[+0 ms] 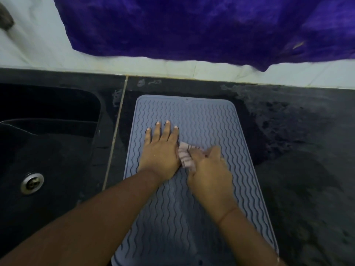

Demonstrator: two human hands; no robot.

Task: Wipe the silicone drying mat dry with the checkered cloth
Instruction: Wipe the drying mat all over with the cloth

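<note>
A black sink (57, 112) sat at left in the dark countertop (299, 189), with a metal drain (32, 182) in its floor. A pale seam (117, 129) crossed the countertop just beside the sink. A purple cloth (192, 25) hung against the white tiled wall (38, 45) behind.

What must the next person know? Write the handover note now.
Left hand: flat, fingers straight, pressing down on the grey-blue wavy-ribbed silicone drying mat.
Right hand: grips the bunched pink checkered cloth on the mat's middle, beside the left hand.
The mat lies on the black countertop, right of the black sink.
Done: cannot tell which parts are dry.
Left: wipe the whole mat, far end to near end.
</note>
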